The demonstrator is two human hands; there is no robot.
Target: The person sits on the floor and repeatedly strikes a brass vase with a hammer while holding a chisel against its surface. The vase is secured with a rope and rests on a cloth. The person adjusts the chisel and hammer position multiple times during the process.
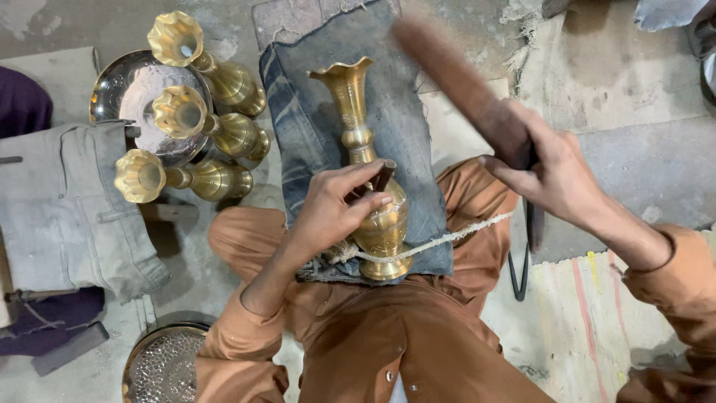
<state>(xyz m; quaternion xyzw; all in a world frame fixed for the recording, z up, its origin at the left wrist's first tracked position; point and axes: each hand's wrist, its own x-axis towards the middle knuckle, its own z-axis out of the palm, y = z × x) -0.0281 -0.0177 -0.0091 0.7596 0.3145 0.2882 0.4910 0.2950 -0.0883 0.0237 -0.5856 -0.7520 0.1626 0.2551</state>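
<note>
Left hand [333,205] fingers pinch a dark punch [381,177] against the brass vase [371,168]; right hand [548,168], right of the vase, grips a wooden mallet [455,78].

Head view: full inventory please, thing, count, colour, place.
Brass vase: 1, gold, lying on the denim across the lap.
Denim cloth: 1, blue-grey, under that vase.
Rope: 1, pale, round the vase's base.
Punch tool: 1, dark, against the vase body.
Wooden mallet: 1, reddish brown, raised and blurred, upper right.
Spare brass vases: 3, gold, lying upper left.
Metal tray: 1, silver, beneath them.
Engraved plate: 1, silver, bottom left.
Grey garment: 1, left.
Striped rug: 1, pale, lower right.
Left hand: holds the punch.
Right hand: grips the mallet.
</note>
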